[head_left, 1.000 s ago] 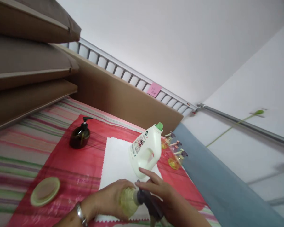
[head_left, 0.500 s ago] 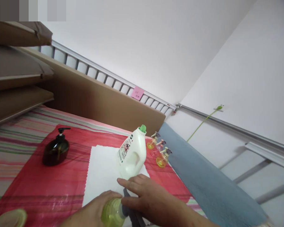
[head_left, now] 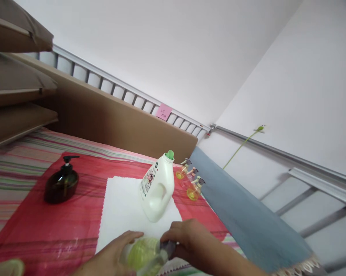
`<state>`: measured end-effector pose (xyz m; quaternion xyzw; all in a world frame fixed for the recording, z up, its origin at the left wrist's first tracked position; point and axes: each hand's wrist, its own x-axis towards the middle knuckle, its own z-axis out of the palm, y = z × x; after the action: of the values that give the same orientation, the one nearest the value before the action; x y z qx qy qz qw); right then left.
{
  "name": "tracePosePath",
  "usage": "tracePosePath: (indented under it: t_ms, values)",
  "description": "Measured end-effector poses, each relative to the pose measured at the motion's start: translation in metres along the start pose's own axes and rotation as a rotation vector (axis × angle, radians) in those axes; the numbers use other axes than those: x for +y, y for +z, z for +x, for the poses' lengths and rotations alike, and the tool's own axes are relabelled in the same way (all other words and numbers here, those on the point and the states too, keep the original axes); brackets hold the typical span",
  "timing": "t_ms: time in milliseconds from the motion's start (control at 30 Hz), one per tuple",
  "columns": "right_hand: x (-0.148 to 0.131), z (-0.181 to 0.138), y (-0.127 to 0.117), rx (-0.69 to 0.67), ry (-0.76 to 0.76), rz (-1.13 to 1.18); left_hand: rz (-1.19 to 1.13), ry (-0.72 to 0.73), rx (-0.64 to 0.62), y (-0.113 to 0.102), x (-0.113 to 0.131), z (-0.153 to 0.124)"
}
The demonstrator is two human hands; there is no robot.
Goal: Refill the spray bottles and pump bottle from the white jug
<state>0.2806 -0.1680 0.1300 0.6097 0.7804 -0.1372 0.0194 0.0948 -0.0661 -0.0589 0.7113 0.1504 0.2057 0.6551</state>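
Low in the view, my left hand (head_left: 114, 255) is wrapped around a clear spray bottle (head_left: 142, 253) with yellow-green liquid inside. The bottle lies tilted, its top toward the right. My right hand (head_left: 194, 243) has its fingers closed on the bottle's dark grey spray head (head_left: 167, 249). Just beyond both hands, a pale green detergent jug (head_left: 158, 191) with an open neck and a green spout stands on a white scalloped cloth (head_left: 118, 207). The bottle's lower part is partly hidden by my left hand and slightly blurred.
A dark pump bottle (head_left: 62, 184) stands on the red sheet (head_left: 83, 214) at left. Three small spray bottles (head_left: 193, 191) stand right of the jug. A round pale object (head_left: 9, 267) is cut off at lower left. Stacked brown cushions (head_left: 17, 76) are at far left.
My right hand's outstretched fingers have curled around the spray head. The spray bottle has tipped further, its head now lower and toward the right. The view has shifted slightly.
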Motion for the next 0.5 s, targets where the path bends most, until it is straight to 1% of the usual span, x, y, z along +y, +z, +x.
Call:
tracePosePath:
  t_ms: [100,167,233,333,400,500]
  values:
    - [0.024,-0.022,-0.012,0.029,0.117,0.168,0.057,-0.061,-0.009,-0.004,0.001,-0.002]
    - [0.051,-0.039,-0.019,0.050,0.223,0.240,0.077,-0.080,-0.008,-0.005,-0.001,-0.002]
    - [0.086,-0.055,-0.023,0.077,0.374,0.270,0.112,-0.082,0.006,-0.006,-0.007,-0.002]
    - [0.144,-0.075,-0.027,0.099,0.503,0.265,0.154,-0.082,0.028,-0.006,-0.021,-0.001]
    - [0.182,-0.082,-0.029,0.123,0.587,0.237,0.142,-0.101,0.047,-0.006,-0.031,-0.001]
    - [0.232,-0.084,-0.035,0.136,0.719,0.178,0.100,-0.139,0.072,-0.008,-0.043,-0.001]
